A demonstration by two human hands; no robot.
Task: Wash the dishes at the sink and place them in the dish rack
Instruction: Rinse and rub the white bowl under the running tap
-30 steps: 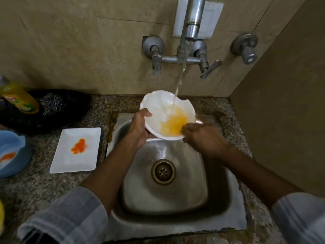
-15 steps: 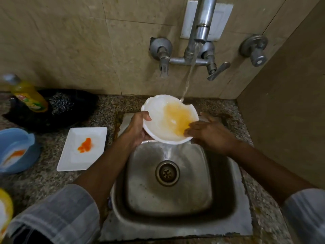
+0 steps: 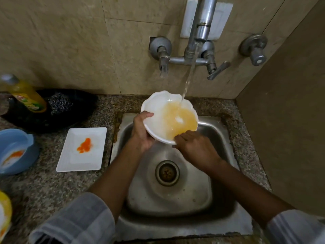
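A white scalloped bowl (image 3: 158,110) tilts over the steel sink (image 3: 175,199), and orange-tinted water pools inside it. Water from the tap (image 3: 200,32) runs into the bowl. My left hand (image 3: 140,132) grips the bowl's left rim, thumb over the edge. My right hand (image 3: 195,148) holds the near right rim with its fingertips on the edge. A white square plate (image 3: 73,161) with an orange smear lies on the counter left of the sink.
A blue bowl (image 3: 26,141) with orange residue sits at the far left. A yellow dish soap bottle (image 3: 26,95) and a steel scrubber (image 3: 59,103) rest on a black tray by the wall. A yellow item (image 3: 5,212) shows at the bottom left. A wall closes the right side.
The bowl has tipped and shifted a little under the stream, and the orange residue has thinned into paler water. My right hand has slid along the near rim.
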